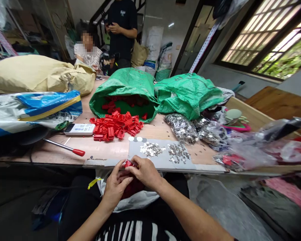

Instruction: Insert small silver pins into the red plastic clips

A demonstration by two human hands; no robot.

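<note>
Black-and-white striped cloth (pixel 137 231) fills the near edge, below a pale bag (pixel 137 201) lying open on the lap with dark red contents. Over the bag's mouth, just in front of the worktop (pixel 157 130), the left hand (pixel 115 183) and the right hand (pixel 144 171) meet around one small red piece (pixel 128 163); the fingers of both are clamped on it, partly covering it.

Just beyond, a grey sheet (pixel 136 152) on the worktop carries two spreads of flat silvery parts, the left pile (pixel 152 149) brighter and the right pile (pixel 178 154) looser. To the left a metal rod ends in a red grip (pixel 78 152), near a white box-shaped device (pixel 81 129). Next to that, a heap of red pieces (pixel 115 126) spills from the mouth of a green sack (pixel 127 78). A second green sack (pixel 188 93) lies against it on the right, behind clear bags of metal parts (pixel 182 129). On the far left rests a tan sack (pixel 27 72). Behind the worktop, a person in a dark shirt (pixel 122 20) stands beside a seated person in a spotted top (pixel 96 54), with upright white sacks (pixel 154 43) near the wall.
</note>
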